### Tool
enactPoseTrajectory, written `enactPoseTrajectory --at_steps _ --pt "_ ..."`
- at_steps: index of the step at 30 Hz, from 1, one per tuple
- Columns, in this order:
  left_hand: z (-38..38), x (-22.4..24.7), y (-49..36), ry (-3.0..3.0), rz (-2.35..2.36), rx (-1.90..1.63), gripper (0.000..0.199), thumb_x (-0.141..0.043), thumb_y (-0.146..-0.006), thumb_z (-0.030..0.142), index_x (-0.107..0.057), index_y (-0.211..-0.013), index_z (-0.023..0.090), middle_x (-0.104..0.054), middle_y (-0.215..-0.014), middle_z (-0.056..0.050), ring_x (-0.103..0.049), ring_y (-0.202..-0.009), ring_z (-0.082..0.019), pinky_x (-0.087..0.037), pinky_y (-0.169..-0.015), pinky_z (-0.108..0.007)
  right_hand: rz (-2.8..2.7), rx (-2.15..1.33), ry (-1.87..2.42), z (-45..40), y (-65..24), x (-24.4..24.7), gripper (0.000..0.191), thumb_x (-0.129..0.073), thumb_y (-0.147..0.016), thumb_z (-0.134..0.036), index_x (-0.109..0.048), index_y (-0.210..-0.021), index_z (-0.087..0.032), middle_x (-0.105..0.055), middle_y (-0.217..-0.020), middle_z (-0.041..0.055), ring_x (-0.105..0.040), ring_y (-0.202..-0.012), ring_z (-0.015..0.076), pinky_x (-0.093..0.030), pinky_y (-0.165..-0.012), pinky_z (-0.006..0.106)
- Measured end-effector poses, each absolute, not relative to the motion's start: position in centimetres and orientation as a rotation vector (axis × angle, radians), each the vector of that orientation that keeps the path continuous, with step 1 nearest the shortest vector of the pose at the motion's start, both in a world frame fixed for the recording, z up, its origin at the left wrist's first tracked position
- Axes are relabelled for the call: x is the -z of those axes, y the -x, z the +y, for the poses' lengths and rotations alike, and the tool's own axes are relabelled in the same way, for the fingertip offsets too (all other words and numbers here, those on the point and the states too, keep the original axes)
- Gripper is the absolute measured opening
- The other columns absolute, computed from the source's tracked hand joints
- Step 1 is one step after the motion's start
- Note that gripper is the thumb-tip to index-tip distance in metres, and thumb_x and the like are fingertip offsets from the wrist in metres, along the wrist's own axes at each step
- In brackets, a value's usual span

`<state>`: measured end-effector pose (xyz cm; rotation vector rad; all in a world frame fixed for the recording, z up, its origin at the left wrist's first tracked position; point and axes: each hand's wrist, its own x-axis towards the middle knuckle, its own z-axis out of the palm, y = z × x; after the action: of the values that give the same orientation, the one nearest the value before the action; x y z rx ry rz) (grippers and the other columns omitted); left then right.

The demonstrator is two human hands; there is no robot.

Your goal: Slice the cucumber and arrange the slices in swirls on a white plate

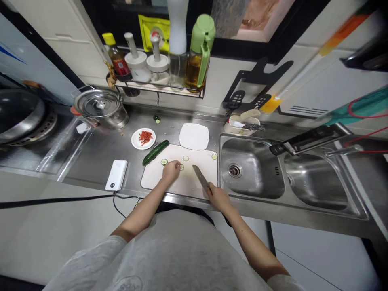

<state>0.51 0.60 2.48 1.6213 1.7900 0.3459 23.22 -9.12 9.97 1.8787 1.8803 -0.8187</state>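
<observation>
A pale cutting board point(194, 184) lies on the steel counter. My left hand point(171, 171) is over it, fingers closed in a pinch at the edge of a cucumber slice point(182, 167). In my right hand point(218, 197) is the handle of a kitchen knife point(200, 176), its blade angled across the board toward the upper left. Other slices are spread out: one cucumber slice point(186, 158) above the pinch, another to its left and one at the right edge. A whole-looking cucumber point(155, 152) rests across the board's upper left edge.
Behind the board are a plate of chopped red pieces point(146, 137), a white square plate point(194, 136) and cucumber ends point(157, 119). A double sink point(253, 169) adjoins on the right. To the left are a white power bank point(117, 175) and lidded pot point(101, 108). Bottles line a rack point(163, 87).
</observation>
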Motion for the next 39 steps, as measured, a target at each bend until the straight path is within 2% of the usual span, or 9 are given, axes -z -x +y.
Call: enactPoseTrajectory --at_steps 8,14,29,39 --pt "0.5 -1.3 0.3 -1.702 1.785 -0.402 0.027 -0.052 -0.081 0.015 -0.072 -0.098 0.019 -0.069 -0.092 -0.006 -0.061 -0.082 -0.018 -0.047 -0.078 -0.029 1.967 0.756 -1.761 -7.9 -19.9 -10.6 0.031 -0.027 -0.100 -0.034 -0.048 -0.119 -0.022 -0.068 -0.098 0.0103 -0.064 -0.093 0.0218 -0.038 -0.072 0.028" --pt "0.3 -1.0 0.4 -1.692 1.769 -0.454 0.031 -0.051 -0.080 0.013 -0.073 -0.101 0.020 -0.067 -0.088 -0.005 -0.060 -0.079 -0.016 -0.046 -0.078 -0.028 1.972 0.777 -1.712 -7.3 -18.4 -10.6 0.031 -0.027 -0.099 -0.032 -0.050 -0.118 -0.021 -0.068 -0.100 0.0107 -0.064 -0.094 0.0232 -0.041 -0.075 0.031" --pt "0.4 -1.0 0.4 -1.683 1.715 -0.418 0.032 -0.062 -0.076 0.019 -0.073 -0.105 0.025 -0.060 -0.087 -0.003 -0.057 -0.085 -0.017 -0.046 -0.084 -0.028 1.987 0.737 -1.717 -7.0 -18.3 -9.8 0.032 -0.027 -0.099 -0.031 -0.050 -0.118 -0.020 -0.068 -0.099 0.0114 -0.065 -0.094 0.0227 -0.042 -0.076 0.032" --pt "0.5 -0.8 0.4 -1.677 1.717 -0.401 0.030 -0.064 -0.076 0.020 -0.073 -0.105 0.027 -0.059 -0.087 -0.002 -0.057 -0.079 -0.015 -0.045 -0.079 -0.026 1.985 0.745 -1.669 -6.2 -18.5 -10.7 0.033 -0.028 -0.098 -0.029 -0.052 -0.119 -0.019 -0.069 -0.100 0.0128 -0.065 -0.096 0.0249 -0.042 -0.075 0.033"
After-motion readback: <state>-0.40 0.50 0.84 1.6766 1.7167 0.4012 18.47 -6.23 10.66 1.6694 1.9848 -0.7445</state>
